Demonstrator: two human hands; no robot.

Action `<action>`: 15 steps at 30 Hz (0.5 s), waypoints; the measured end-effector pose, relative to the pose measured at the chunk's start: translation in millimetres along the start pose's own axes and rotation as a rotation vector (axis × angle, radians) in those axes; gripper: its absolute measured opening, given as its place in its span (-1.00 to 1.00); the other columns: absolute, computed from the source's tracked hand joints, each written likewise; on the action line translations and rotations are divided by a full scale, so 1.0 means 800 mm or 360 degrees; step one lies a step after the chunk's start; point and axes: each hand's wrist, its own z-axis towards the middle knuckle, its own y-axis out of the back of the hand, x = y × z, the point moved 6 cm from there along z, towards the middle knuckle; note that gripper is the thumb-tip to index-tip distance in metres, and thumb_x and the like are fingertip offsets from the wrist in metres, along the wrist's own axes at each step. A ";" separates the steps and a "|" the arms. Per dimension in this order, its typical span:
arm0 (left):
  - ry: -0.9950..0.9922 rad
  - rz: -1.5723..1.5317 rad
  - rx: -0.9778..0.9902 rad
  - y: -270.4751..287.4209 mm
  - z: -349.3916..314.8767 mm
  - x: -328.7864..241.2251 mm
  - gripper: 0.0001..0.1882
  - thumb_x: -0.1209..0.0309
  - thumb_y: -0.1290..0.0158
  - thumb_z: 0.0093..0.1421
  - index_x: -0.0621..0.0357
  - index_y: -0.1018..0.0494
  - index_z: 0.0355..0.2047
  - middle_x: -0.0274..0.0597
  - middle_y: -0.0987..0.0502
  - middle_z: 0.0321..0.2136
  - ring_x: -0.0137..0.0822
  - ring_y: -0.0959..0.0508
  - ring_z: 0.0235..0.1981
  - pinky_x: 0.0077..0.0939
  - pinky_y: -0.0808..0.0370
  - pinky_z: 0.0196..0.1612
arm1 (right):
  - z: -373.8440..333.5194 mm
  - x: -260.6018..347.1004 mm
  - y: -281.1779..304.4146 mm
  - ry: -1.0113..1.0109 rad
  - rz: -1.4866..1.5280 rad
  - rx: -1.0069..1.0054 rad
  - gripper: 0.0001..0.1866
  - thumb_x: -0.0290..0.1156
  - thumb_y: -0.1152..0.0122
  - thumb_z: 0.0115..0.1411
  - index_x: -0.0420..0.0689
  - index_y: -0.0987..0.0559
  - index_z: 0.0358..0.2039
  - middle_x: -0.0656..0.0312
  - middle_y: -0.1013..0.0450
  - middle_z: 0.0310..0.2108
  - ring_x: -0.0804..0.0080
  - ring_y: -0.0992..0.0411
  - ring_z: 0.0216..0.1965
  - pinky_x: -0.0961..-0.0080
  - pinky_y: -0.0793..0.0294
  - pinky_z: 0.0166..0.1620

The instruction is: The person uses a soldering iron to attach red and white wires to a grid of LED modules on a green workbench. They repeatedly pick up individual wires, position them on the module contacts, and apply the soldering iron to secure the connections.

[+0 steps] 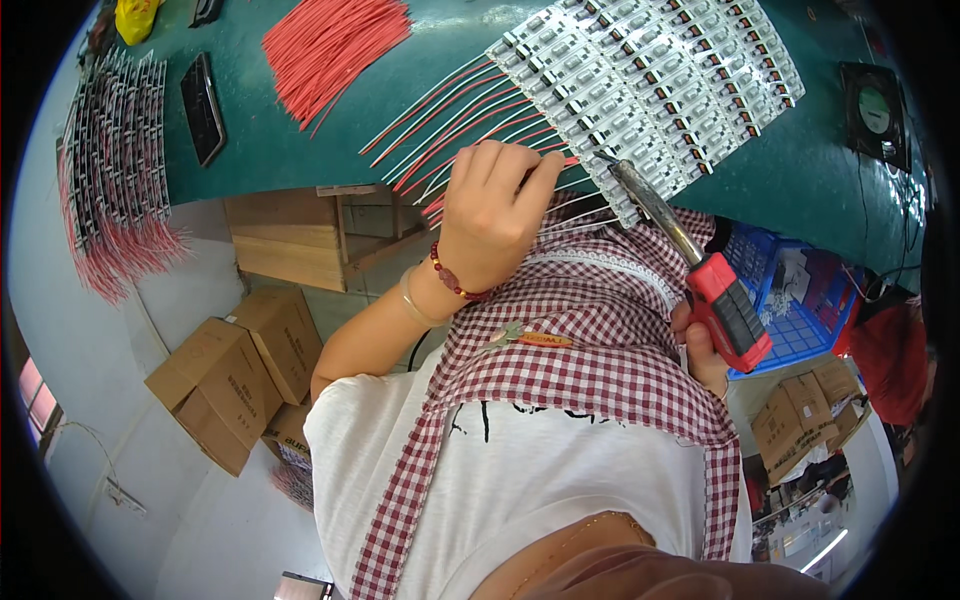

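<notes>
My right hand (pixel 705 358) grips the red and black handle of a soldering iron (pixel 722 305). The iron's metal barrel slants up to the near left edge of a white panel of small circuit boards (pixel 650 85), its tip at the panel. Beside that tip my left hand (pixel 492 200) is closed, with red wires (pixel 432 208) showing on both sides of its fingers. Its fingertips are partly hidden. Red and white wires (pixel 440 112) stick out in a row from the panel's left edge.
A pile of red wires (pixel 335 55) and a phone (pixel 203 108) lie on the green table (pixel 240 150). Wired board strips (pixel 115 150) hang over its left end. A black square device (pixel 875 115) is at right. Blue baskets (pixel 790 300) and cardboard boxes (pixel 225 385) stand below.
</notes>
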 end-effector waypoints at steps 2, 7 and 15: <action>-0.0022 -0.0026 -0.0045 0.004 0.000 -0.003 -0.71 0.61 -0.21 -0.07 0.23 -0.60 -0.25 -0.30 -0.45 -0.47 -0.31 -0.41 -0.47 -0.43 -0.29 -0.39 | -0.001 -0.001 0.000 -0.0105 0.0205 0.0051 -0.81 -0.45 -0.37 0.06 -0.19 -0.64 -0.30 0.11 -0.53 -0.39 0.20 -0.53 -0.44 0.41 -0.48 -0.37; -0.0016 -0.0139 0.0009 -0.004 -0.003 -0.014 -0.68 0.61 -0.19 -0.10 0.25 -0.61 -0.25 -0.30 -0.45 -0.47 -0.31 -0.41 -0.47 -0.44 -0.30 -0.41 | -0.012 -0.010 0.001 -0.0027 -0.0041 -0.0005 -0.81 -0.46 -0.39 0.04 -0.17 -0.64 -0.30 0.13 -0.54 -0.39 0.19 -0.52 -0.44 0.42 -0.46 -0.38; -0.0017 -0.0079 0.0035 -0.011 -0.006 -0.014 -0.69 0.61 -0.17 -0.09 0.25 -0.61 -0.25 -0.29 -0.44 -0.48 -0.32 -0.40 -0.47 -0.44 -0.30 -0.40 | -0.004 -0.011 -0.009 -0.0048 -0.0243 -0.0032 -0.83 -0.53 -0.37 0.00 -0.13 -0.64 -0.34 0.12 -0.52 -0.41 0.18 -0.50 -0.47 0.40 -0.42 -0.43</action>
